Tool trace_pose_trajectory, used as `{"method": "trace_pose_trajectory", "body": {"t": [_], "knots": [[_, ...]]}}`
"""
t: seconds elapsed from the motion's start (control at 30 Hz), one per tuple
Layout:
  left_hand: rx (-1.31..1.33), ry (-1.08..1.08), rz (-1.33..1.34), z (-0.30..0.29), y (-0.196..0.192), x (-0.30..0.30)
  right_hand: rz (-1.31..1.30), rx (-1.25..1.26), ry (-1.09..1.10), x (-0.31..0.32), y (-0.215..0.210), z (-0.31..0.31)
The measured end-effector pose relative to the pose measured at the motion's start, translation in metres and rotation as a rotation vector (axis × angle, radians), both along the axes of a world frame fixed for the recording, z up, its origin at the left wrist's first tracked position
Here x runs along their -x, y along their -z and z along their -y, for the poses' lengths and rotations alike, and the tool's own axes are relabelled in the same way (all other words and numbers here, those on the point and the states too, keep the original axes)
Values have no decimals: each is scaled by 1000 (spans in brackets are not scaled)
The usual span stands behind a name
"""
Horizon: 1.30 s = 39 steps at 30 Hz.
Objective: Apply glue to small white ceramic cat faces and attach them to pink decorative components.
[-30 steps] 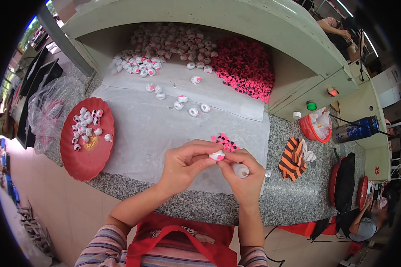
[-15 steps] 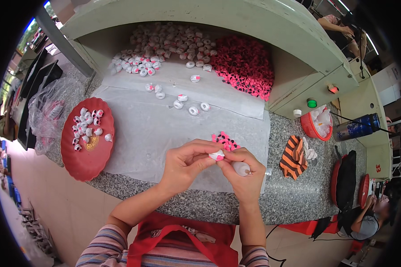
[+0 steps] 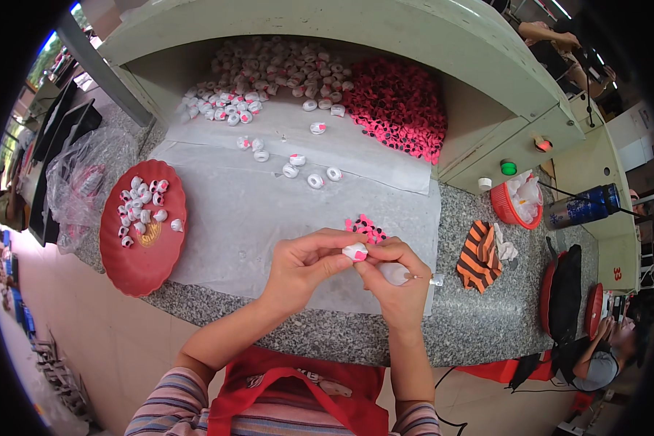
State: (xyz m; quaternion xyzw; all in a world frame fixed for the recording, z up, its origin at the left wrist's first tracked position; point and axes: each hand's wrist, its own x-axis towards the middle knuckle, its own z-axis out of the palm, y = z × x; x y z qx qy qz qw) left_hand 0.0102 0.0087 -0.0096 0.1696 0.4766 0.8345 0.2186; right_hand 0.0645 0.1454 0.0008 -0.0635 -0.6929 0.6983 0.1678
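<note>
Both hands meet above the front of the white sheet [image 3: 232,218]. My left hand [image 3: 305,261] pinches a small white cap with a pink piece [image 3: 355,252] between thumb and fingers. My right hand [image 3: 394,280] touches the same cap with its fingertips and also grips a small white tool with a thin metal tip [image 3: 407,275] pointing right. Just behind the hands lies a little heap of pink pieces [image 3: 367,227] on the sheet.
A red plate [image 3: 142,258] with several finished white caps sits at left. Loose white caps [image 3: 269,73] and a pile of pink parts [image 3: 398,109] fill the recess behind. A red basket [image 3: 512,207], blue bottle [image 3: 583,207] and striped cloth [image 3: 479,256] lie right. Another person sits at lower right.
The hands stay in the same spot; the fingers have shifted slightly on the small cap. Nothing else on the counter has moved.
</note>
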Motion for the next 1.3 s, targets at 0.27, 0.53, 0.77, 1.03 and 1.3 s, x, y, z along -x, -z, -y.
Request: {"method": "trace_pose_trajectory", "body": {"t": [0.27, 0.53, 0.77, 1.03, 1.3], "knots": [[-82, 17, 258, -4, -4, -1, -60, -55, 54, 5, -2, 4], [5, 40, 206, 6, -13, -1, -302, -266, -54, 3, 7, -9], [98, 52, -112, 8, -12, -3, -85, 124, -113, -3, 5, -7], [142, 28, -97, 5, -14, -6, 30, 556, -214, -1, 3, -8], [257, -103, -397, 5, -12, -5, 1, 524, -258, 0, 13, -9]]}}
